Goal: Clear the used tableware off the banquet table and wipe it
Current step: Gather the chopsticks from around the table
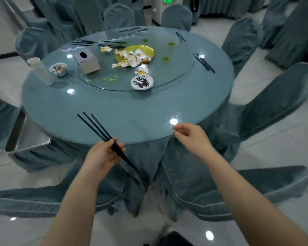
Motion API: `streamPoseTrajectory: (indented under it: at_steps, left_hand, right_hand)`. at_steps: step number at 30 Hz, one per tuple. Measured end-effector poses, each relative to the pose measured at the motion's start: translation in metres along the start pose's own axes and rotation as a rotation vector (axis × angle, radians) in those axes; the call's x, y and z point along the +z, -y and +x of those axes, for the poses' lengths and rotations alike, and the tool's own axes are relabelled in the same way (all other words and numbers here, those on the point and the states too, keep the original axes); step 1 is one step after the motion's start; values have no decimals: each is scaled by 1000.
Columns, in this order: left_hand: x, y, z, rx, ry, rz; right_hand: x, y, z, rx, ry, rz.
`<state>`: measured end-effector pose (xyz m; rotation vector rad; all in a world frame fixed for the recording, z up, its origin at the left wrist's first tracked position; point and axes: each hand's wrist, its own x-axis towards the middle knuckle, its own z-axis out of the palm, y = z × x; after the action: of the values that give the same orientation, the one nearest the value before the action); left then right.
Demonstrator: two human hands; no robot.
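My left hand (105, 153) grips a bundle of black chopsticks (94, 126) at the near edge of the round blue-green banquet table (132, 110); their tips fan out over the glass top. My right hand (190, 135) hovers at the table's near right edge, fingers relaxed, holding nothing. On the glass turntable (176, 68) lie a yellow plate (144, 50) with crumpled used napkins (132, 60), a white dish (142, 82) with dark sauce stains, and a grey tissue box (87, 62). More black chopsticks lie at the right edge (204, 63) and the far side (100, 43).
A small white bowl (58, 69) with scraps and a tall white stack of cups (40, 71) stand at the table's left. A metal tray (28, 137) sits low at the left edge. Chairs in blue-grey covers (274, 103) ring the table on a glossy floor.
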<state>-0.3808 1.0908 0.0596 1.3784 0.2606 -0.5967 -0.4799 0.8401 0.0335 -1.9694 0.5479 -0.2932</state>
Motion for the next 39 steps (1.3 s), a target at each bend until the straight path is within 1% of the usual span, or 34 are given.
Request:
streamPoseTrajectory:
  at_steps: [5, 9, 14, 17, 20, 27, 31, 34, 36, 39]
  left_hand:
    - [49, 19, -18, 2, 106, -62]
    - [93, 29, -31, -14, 261, -120]
    - [173, 38, -45, -37, 410, -123]
    - [235, 48, -52, -37, 458, -160]
    - [301, 63, -61, -34, 445, -201]
    - [452, 101, -72, -60, 392, -290]
    - [519, 111, -70, -86, 349, -303]
    - [557, 110, -54, -40, 286, -290]
    - [585, 111, -36, 13, 256, -241]
    - [631, 116, -6, 68, 249, -164]
  right_hand:
    - [-37, -3, -45, 37, -60, 86]
    - [-79, -10, -67, 37, -96, 152]
    - [-165, -23, -86, 6, -221, 178]
    - [-228, -41, -90, 22, -315, 177]
    - [-286, -68, -84, 50, -373, 202]
    - [-421, -140, -60, 49, -341, 183]
    - [-496, -175, -49, 80, -355, 165]
    - [-539, -202, -29, 100, -349, 150]
    - [-566, -220, -8, 119, -335, 125]
    - [-602, -241, 32, 135, -302, 112]
